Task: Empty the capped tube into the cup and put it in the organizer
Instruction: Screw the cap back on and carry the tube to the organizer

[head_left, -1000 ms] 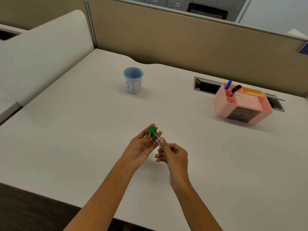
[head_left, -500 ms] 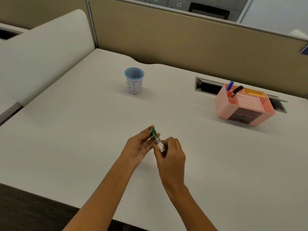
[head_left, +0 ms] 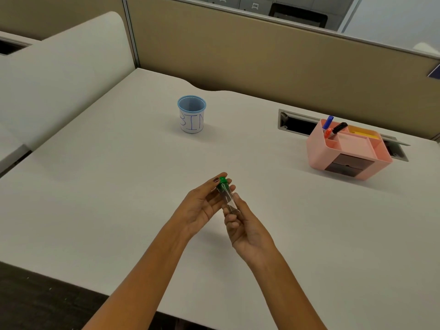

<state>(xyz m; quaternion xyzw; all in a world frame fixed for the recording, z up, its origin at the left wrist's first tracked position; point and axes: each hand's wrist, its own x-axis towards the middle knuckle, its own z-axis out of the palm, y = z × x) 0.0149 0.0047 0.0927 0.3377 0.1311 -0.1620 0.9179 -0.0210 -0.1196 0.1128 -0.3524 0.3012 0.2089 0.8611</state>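
Observation:
A clear tube (head_left: 229, 200) with a green cap (head_left: 223, 182) is held above the white table, cap pointing away from me. My right hand (head_left: 245, 228) grips the tube's lower body. My left hand (head_left: 202, 206) has its fingertips around the green cap. Something dark lies inside the tube. A white cup (head_left: 192, 117) with a blue rim and "BIN" written on it stands at the far middle of the table. A pink organizer (head_left: 345, 148) sits at the right.
The organizer holds a blue, a red and a black marker (head_left: 333, 127) in its back left slot and something yellow behind. A cable slot (head_left: 295, 125) is cut into the table behind it. Tan partitions close the far side.
My right hand has turned palm-up and shifted its grip lower on the tube. My left fingers stay on the green cap. The tube remains in the same spot above the table.

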